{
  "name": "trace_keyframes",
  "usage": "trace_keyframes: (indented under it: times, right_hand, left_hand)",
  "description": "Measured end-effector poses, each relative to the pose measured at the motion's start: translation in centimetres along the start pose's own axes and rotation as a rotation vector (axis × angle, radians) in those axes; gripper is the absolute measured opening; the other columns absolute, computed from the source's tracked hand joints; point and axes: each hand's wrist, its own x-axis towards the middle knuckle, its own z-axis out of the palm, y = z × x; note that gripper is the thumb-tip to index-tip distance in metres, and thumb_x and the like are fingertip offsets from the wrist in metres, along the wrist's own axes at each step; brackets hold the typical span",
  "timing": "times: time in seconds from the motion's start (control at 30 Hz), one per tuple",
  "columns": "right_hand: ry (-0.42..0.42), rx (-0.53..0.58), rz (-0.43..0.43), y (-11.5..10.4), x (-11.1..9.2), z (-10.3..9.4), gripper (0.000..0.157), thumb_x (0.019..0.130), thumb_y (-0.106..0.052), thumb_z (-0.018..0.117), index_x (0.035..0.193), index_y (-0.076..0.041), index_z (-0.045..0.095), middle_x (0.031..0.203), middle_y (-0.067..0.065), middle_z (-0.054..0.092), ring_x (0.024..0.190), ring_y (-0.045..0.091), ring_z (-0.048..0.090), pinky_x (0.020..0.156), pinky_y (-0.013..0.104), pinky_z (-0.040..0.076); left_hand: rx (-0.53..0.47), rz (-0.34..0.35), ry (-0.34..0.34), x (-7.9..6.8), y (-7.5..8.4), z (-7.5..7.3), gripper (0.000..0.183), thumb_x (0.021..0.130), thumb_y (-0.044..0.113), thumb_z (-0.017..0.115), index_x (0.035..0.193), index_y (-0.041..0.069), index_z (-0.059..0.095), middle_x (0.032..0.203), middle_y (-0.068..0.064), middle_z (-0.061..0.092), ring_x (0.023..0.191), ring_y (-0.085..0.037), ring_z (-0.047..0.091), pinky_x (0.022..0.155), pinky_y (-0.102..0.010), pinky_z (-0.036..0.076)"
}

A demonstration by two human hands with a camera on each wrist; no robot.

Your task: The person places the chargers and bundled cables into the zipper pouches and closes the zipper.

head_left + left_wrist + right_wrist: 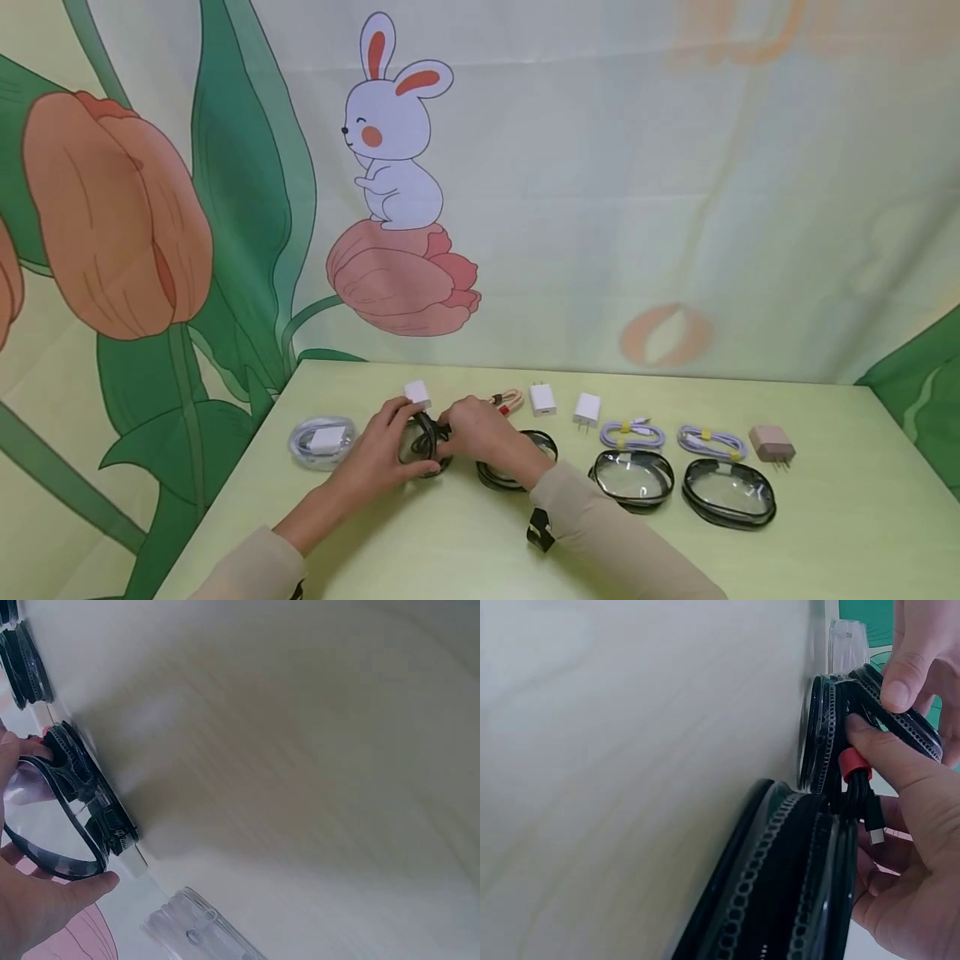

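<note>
A small clear zip case with black edging [821, 742] stands unzipped at the left of the table. Its lid is raised, and my left hand [378, 450] holds the lid's rim [56, 864] between thumb and fingers. My right hand [480, 429] pinches a bundled black cable [859, 791] with a red tie, at the mouth of that case. The cable's metal plug [877, 836] sticks out below the fingers. Just behind my left fingers lies a white charger [417, 393]. Partly behind my right wrist is another black-edged case [495, 479].
A clear case [296, 446] holding a white charger lies at far left. Rightward are a beige-red cable [512, 403], white chargers [542, 400] [587, 410], lilac cables [632, 436] [712, 443], a pink charger [771, 442] and black-edged cases [637, 502] [727, 517]. A printed curtain [555, 208] hangs behind.
</note>
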Motion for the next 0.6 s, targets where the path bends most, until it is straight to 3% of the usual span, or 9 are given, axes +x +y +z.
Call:
trace_keyframes:
  times: [0.13,0.23,0.37,0.47,0.6]
  right_hand:
    - [-0.002,-0.043,0.020,-0.2,-0.1,-0.1,0.028,0.082,-0.041,0.085,0.080,-0.017,0.071,0.059,-0.011,0.045,0.056,0.006,0.038,0.054,0.022,0.033]
    - [0.001,-0.076,0.032,-0.3,0.0,-0.2,0.032,0.081,-0.044,0.085,0.076,-0.018,0.068,0.060,-0.010,0.047,0.058,0.007,0.040,0.055,0.023,0.035]
    - [0.039,-0.136,0.017,-0.4,0.3,0.0,0.031,0.081,-0.044,0.085,0.088,-0.015,0.077,0.078,-0.005,0.062,0.071,0.011,0.053,0.063,0.025,0.045]
    - [0.067,-0.172,0.017,-0.5,0.8,0.2,0.033,0.082,-0.043,0.085,0.097,-0.014,0.080,0.092,-0.001,0.063,0.081,0.015,0.056,0.067,0.025,0.048]
    - [0.034,-0.158,0.069,-0.9,1.7,0.2,0.028,0.083,-0.040,0.085,0.087,-0.013,0.076,0.087,-0.002,0.058,0.074,0.012,0.052,0.063,0.025,0.045]
  left_hand:
    - [0.009,0.002,0.060,-0.4,-0.1,0.1,0.083,0.075,0.038,0.091,0.139,0.004,0.050,0.141,-0.019,0.043,0.122,-0.038,0.050,0.099,-0.055,0.048]
    - [0.007,-0.004,0.080,-0.7,-0.2,0.0,0.083,0.076,0.035,0.091,0.138,0.002,0.048,0.139,-0.020,0.042,0.119,-0.038,0.049,0.098,-0.055,0.048]
    - [-0.014,-0.004,0.061,-0.8,-0.1,0.0,0.086,0.076,0.035,0.091,0.140,0.000,0.046,0.141,-0.020,0.040,0.123,-0.039,0.048,0.102,-0.054,0.046]
    - [-0.032,0.005,0.053,-0.9,-0.1,0.1,0.088,0.074,0.034,0.092,0.140,-0.001,0.046,0.141,-0.019,0.040,0.125,-0.038,0.047,0.104,-0.053,0.045]
    - [-0.046,0.016,0.051,-1.0,-0.2,0.3,0.089,0.073,0.032,0.094,0.140,0.000,0.046,0.142,-0.019,0.040,0.126,-0.037,0.048,0.105,-0.052,0.045]
